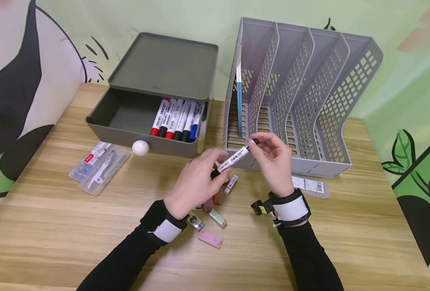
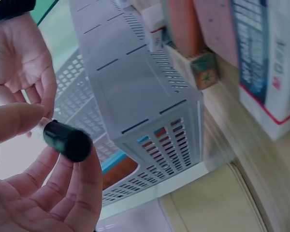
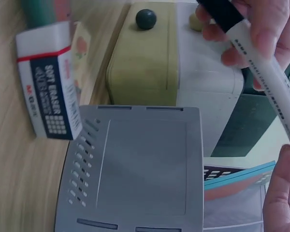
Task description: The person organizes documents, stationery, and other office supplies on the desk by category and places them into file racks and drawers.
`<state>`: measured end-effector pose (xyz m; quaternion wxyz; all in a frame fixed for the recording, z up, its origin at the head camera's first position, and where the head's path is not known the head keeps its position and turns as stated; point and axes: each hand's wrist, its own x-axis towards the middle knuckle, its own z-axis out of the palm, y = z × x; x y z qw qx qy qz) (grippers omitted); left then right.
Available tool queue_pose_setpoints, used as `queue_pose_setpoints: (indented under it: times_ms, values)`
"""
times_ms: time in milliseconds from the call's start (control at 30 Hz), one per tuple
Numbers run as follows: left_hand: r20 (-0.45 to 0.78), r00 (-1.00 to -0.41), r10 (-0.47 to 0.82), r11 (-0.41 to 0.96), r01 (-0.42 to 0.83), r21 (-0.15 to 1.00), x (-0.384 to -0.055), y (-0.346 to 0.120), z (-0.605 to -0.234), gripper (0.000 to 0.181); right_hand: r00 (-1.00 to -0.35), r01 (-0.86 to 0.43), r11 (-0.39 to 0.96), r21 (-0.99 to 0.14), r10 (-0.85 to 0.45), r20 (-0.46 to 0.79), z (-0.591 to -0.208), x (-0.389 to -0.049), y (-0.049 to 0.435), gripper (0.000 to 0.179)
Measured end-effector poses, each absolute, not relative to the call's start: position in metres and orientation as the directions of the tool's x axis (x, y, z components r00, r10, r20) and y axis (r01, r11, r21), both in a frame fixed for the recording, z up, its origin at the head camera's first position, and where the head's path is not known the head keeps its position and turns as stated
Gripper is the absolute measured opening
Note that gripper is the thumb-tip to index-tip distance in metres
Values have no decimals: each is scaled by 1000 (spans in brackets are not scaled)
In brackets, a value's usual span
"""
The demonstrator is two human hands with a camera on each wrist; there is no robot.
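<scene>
A whiteboard marker (image 1: 234, 158) with a white barrel and black ends slants in the air over the table. My left hand (image 1: 197, 182) grips its lower black end, which shows close up as a round black cap (image 2: 67, 140) in the left wrist view. At the upper black end, thumb and fingers of my right hand (image 1: 276, 163) pinch the marker. Below the hands lie several erasers, among them a pink one (image 1: 210, 239) and a boxed soft eraser (image 3: 48, 89). The grey drawer (image 1: 127, 135) holds several red, black and blue markers (image 1: 175, 119).
The drawer stands pulled out of a grey box (image 1: 164, 66) with a white round knob (image 1: 140, 148). A grey file organizer (image 1: 287, 97) at the back right holds a thin blue item (image 1: 239, 105). Clear cases (image 1: 104, 169) lie at left; another case (image 1: 311, 186) lies by the organizer.
</scene>
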<state>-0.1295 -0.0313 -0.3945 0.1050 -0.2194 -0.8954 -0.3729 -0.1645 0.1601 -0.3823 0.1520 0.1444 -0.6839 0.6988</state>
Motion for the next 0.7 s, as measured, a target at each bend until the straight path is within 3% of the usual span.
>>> queue_pose_setpoints:
  times_ms: [233,467,700]
  values:
    - [392,-858,331,560,513,651,-125,-30,-386,41,-907,-413,-147,-899,-30,421,-381,-163,167,14]
    - [464,-817,342,529,576,624,-118,-30,-378,36,-911,-380,-287,-879,-48,410,-379,-161,164,22]
    - [563,-755,336,538,644,543,-108,-35,-360,29,-908,-357,-389,-849,-67,413,-373,-160,165,19]
